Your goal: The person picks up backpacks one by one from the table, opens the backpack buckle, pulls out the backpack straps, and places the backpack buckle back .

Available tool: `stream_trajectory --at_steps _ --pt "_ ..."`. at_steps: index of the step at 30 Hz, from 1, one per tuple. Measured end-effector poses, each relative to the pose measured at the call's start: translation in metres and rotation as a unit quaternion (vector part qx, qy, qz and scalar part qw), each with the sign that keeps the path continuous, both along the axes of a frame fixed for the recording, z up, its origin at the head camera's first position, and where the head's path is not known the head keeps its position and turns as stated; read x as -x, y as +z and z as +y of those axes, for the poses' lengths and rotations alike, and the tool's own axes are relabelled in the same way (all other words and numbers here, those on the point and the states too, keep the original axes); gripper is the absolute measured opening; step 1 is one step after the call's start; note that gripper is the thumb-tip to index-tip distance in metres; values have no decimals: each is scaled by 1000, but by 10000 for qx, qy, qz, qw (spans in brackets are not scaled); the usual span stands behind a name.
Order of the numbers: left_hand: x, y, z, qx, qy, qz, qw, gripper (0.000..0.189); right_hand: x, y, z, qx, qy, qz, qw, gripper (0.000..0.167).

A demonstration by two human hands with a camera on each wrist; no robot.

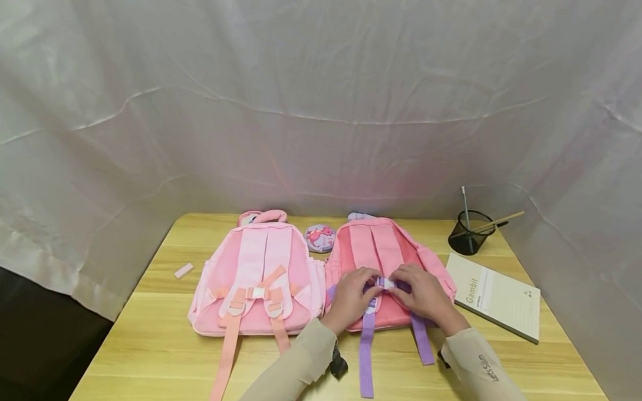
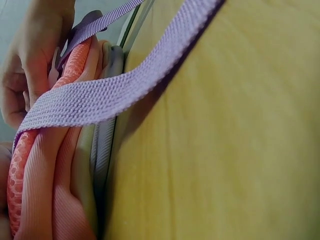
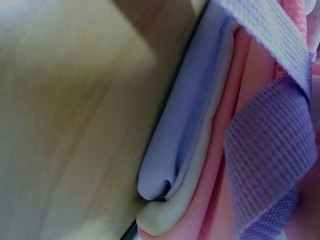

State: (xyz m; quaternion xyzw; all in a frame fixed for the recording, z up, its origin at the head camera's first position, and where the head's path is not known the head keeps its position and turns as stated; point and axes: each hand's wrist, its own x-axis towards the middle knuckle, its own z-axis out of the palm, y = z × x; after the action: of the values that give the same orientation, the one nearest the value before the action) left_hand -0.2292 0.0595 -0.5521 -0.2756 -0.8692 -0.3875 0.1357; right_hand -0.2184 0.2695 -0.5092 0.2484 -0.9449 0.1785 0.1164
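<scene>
We see left hand (image 1: 351, 297) and right hand (image 1: 424, 291), each grip pinching the buckle (image 1: 385, 282); we judge it light, stiff, smooth, straps (image 1: 366, 358) soft: hold by its ends.

We list one yellow-brown, wood-grain table (image 1: 140, 348), its far left corner rounded. We list one silvery-grey, satiny, creased cloth hanging (image 1: 316, 59), standing behind the table and along its left and right sides; a thin, pale, wavy line (image 1: 355, 123) crosses it. We note one black, indistinct area (image 1: 33, 328) at lower left. Light: soft, faintly pinkish on the back cloth.
</scene>
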Motion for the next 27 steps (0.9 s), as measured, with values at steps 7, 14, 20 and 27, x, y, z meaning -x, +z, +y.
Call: stream_trajectory --at_steps 7,14,20,27 --pt "1 1 -2 11 -27 64 10000 21 5 3 2 60 367 -12 9993 15" --pt "2 0 0 -60 -60 -35 10000 21 7 9 7 77 508 -294 9982 15" --pt "1 -1 -1 -193 -83 -91 9997 21 5 9 11 106 347 -421 9985 15" --pt "2 -3 -1 -284 -80 -100 9995 21 5 7 12 164 164 -451 9987 15"
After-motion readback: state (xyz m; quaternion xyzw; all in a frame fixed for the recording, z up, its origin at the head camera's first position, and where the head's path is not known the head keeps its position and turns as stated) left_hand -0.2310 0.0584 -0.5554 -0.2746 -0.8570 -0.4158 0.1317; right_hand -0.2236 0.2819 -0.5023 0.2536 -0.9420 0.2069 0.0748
